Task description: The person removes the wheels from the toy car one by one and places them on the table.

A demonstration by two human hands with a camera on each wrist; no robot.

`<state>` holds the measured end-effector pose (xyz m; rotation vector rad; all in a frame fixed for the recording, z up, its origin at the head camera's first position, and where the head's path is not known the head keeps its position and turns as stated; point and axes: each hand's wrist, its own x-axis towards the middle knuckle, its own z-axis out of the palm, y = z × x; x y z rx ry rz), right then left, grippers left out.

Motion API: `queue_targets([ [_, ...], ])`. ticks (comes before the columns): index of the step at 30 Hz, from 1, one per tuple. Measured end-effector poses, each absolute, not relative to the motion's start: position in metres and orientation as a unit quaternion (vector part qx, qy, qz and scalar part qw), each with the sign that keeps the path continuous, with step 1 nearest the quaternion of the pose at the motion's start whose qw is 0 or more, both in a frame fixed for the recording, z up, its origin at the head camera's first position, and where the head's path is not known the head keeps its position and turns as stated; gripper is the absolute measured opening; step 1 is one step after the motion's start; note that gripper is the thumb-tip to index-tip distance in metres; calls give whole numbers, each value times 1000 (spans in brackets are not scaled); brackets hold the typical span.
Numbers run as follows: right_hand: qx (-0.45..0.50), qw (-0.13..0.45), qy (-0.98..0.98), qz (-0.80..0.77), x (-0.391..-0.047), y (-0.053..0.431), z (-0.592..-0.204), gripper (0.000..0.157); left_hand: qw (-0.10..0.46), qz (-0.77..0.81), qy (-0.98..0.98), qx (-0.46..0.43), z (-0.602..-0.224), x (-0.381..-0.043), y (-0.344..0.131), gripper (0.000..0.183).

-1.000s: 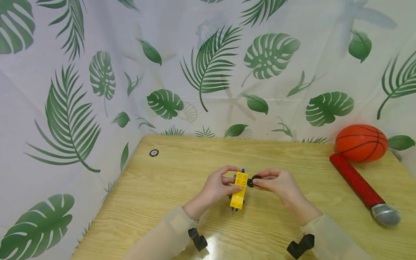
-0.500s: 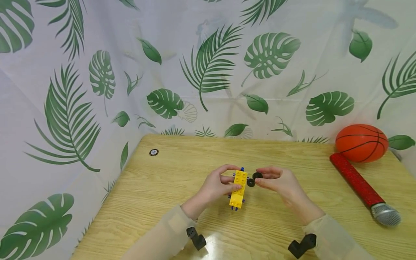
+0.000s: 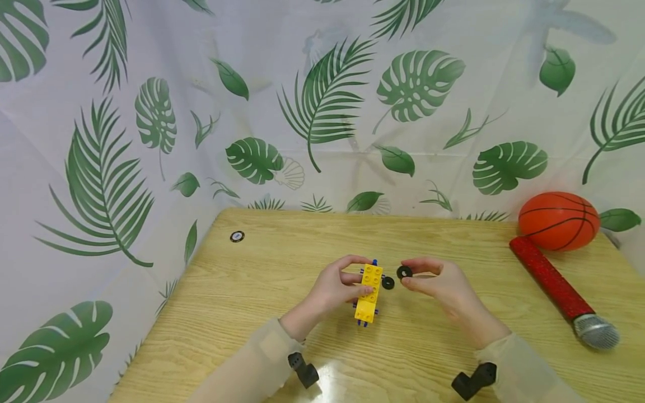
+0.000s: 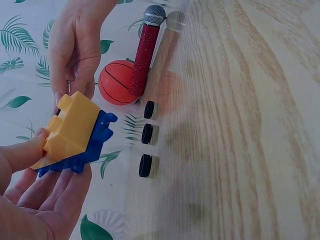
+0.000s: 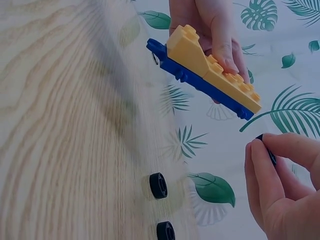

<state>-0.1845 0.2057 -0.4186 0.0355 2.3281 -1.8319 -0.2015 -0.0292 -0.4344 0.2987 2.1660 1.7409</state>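
My left hand point(image 3: 336, 290) grips a toy car body point(image 3: 369, 294), a yellow stepped brick top on a blue base with short blue pegs along its sides. A little to the right, my right hand point(image 3: 445, 285) pinches a small black toy wheel point(image 3: 404, 272) between thumb and fingers, apart from the car body. Another black wheel point(image 3: 387, 282) shows between the two hands. In the left wrist view several black wheels stand out in a row on the table, among them a near wheel point(image 4: 145, 166). The right wrist view shows a table wheel point(image 5: 158, 185) below the car body.
At the back left of the wooden table point(image 3: 282, 240) lies a small black disc point(image 3: 237, 236) with a pale centre. On the right are an orange ball point(image 3: 559, 221) with basketball lines and a red microphone point(image 3: 554, 280). A leaf-printed curtain point(image 3: 332, 190) hangs behind the table.
My right hand has moved a little to the right with its wheel, widening the gap from the car body. The left hand still holds the car body in nearly the same place.
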Motion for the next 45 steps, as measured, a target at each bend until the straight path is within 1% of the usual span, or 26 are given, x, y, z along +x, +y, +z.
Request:
queue_targets([
  [7,19,87,790,-606,-184,209,-418,54,172,609,768,102,-433,-200,-30,48],
  [15,11,107,760,-641,-185,214,-421,53,179,619,758,102,-435,-198,-28,48],
  [29,23,100,737,-668,-186,234,-426,55,180,626,753,94,-435,-200,-27,48],
  [36,14,84,696,-713,-186,248,-427,46,177,624,756,88,-435,-200,-29,48],
  [43,31,78,731,-677,-189,262,-434,46,177,628,753,81,-435,-201,-32,48],
  [45,35,76,726,-682,-189,267,-436,41,175,627,755,79,-435,-201,-32,48],
])
